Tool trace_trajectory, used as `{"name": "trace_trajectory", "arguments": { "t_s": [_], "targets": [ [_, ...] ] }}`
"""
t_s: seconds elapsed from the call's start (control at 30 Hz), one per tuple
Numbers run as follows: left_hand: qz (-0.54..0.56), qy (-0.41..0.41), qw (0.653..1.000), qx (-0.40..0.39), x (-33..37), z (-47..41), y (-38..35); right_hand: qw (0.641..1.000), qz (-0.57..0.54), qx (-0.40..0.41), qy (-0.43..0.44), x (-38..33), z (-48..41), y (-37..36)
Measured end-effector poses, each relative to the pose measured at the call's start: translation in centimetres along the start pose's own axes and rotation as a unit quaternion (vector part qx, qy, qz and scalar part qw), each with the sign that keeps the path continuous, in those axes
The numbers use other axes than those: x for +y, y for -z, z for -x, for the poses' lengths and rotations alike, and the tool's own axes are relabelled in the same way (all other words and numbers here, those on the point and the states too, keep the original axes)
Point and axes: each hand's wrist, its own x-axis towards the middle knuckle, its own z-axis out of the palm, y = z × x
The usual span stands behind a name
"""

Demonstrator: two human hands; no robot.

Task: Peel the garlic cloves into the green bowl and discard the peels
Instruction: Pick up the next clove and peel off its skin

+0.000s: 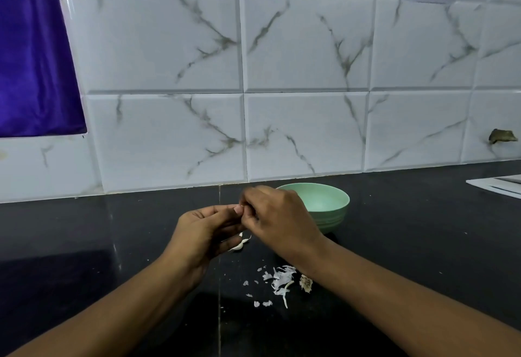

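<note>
My left hand (205, 232) and my right hand (277, 221) meet above the black counter, fingertips pinched together on a garlic clove that is almost wholly hidden between them. Just behind my right hand stands the green bowl (328, 204); the part of its inside that shows is bare. Under my left hand's fingers lie unpeeled white garlic cloves (239, 244). A scatter of white peels (277, 279) lies on the counter below my right wrist, with a dry brownish root piece (306, 283) beside it.
The dark counter (112, 244) runs to a white marble-look tiled wall (304, 131). A white flat object (499, 186) lies at the far right edge. A blue cloth (33, 60) hangs at the upper left.
</note>
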Motion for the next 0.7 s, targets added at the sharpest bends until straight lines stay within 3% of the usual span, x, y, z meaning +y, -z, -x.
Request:
{"name": "trace_trajectory", "arguments": {
  "t_s": [0.13, 0.23, 0.3, 0.37, 0.4, 0.47, 0.53, 0.7],
  "targets": [
    [0.004, -0.002, 1.0, -0.001, -0.1, -0.1, -0.1, 1.0, -0.011, -0.008, 0.006, 0.4, 0.0, -0.1],
    [-0.004, -0.013, 1.0, -0.003, 0.1, 0.0, -0.2, 0.986, -0.116, -0.037, -0.111, 0.8, -0.3, 0.2],
    [-0.003, -0.018, 1.0, 0.001, 0.3, 0.1, -0.2, 0.948, -0.219, -0.073, -0.217, 1.4, -0.8, 0.3],
    [-0.001, -0.023, 1.0, -0.001, 0.5, 0.2, -0.3, 0.884, -0.342, -0.117, -0.295, 2.1, -1.1, 0.6],
    [0.001, -0.026, 1.0, -0.003, 0.5, 0.2, -0.3, 0.855, -0.386, -0.144, -0.316, 2.4, -1.3, 1.0],
    [0.001, -0.034, 0.999, -0.005, 0.5, 0.2, -0.2, 0.831, -0.412, -0.198, -0.315, 2.9, -1.5, 1.7],
    [-0.002, -0.038, 0.999, -0.004, 0.5, 0.1, -0.1, 0.832, -0.414, -0.226, -0.292, 2.8, -1.4, 1.9],
    [-0.021, -0.051, 0.998, 0.003, 0.4, 0.0, 0.1, 0.88, -0.346, -0.2, -0.256, 2.3, -1.2, 1.4]
  ]
}}
